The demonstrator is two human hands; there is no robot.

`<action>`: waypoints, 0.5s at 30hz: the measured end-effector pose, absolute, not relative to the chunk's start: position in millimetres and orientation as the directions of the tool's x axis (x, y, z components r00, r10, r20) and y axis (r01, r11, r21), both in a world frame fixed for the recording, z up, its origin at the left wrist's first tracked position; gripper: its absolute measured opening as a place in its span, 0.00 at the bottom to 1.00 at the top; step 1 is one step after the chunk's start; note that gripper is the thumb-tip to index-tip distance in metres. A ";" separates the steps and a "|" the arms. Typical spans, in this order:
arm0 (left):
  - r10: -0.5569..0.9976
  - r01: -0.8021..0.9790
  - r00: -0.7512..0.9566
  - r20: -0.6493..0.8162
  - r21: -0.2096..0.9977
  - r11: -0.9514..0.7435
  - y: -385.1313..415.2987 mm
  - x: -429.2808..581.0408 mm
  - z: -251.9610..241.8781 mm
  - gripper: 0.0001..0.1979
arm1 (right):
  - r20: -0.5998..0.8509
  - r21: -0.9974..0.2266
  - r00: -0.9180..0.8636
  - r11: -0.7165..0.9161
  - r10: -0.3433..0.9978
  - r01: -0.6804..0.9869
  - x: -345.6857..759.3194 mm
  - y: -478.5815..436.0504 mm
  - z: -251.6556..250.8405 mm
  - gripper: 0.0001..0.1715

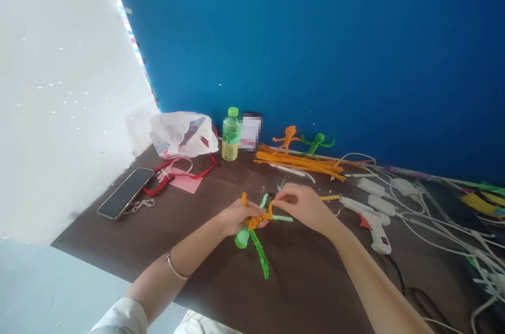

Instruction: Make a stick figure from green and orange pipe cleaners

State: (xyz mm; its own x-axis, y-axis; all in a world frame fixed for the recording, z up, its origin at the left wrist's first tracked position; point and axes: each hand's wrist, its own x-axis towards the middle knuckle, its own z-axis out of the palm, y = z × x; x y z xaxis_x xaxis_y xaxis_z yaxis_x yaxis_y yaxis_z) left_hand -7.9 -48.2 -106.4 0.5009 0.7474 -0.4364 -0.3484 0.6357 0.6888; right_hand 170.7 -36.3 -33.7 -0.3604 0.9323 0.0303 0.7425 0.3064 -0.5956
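Note:
My left hand (235,215) is closed round a small pipe-cleaner figure (254,222) with an orange wrapped middle. A pale green rounded end (242,239) sticks out below the fingers, and a twisted bright green limb (260,255) points down toward the table's front edge. My right hand (303,203) pinches an orange pipe cleaner (330,198) that bends up from the figure; its loose length shows beyond the hand, to the right. Light green stems (282,218) poke out between the two hands. Scissors (280,183) lie just behind the right hand, partly hidden.
A glue gun (371,221) lies at right, beside white adapters (381,203) and tangled cables. Behind are orange pipe cleaners (300,162), an orange figure (288,138), a green figure (316,143), a bottle (231,137) and a plastic bag (181,131). A phone (125,193) lies left.

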 end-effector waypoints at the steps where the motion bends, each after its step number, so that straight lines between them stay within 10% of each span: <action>1: 0.764 -0.357 0.459 -0.453 0.694 0.625 -48.3 -6.5 -104.8 0.08 | 0.070 -0.537 -0.357 0.337 0.931 0.774 167.8 -39.3 -31.9 0.10; 7: 0.819 -0.548 0.254 -0.515 0.621 0.560 -47.3 -1.6 -96.4 0.06 | 0.326 -0.318 -0.388 0.486 0.862 0.814 155.5 -64.6 -40.7 0.10; 15: 0.760 -0.716 0.397 -0.515 0.345 0.608 -42.2 -4.8 -106.2 0.04 | 0.486 -0.149 -0.476 0.606 0.733 0.781 156.8 -79.2 -77.3 0.15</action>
State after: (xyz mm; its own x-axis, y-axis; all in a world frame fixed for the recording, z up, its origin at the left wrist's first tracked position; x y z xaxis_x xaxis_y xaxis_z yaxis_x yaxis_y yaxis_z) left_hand -4.8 -42.2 -106.2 0.3970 0.7597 -0.5150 -0.7156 0.6075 0.3446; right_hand 156.8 -79.2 -77.3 -0.4761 0.7326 0.4865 0.7812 0.6064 -0.1486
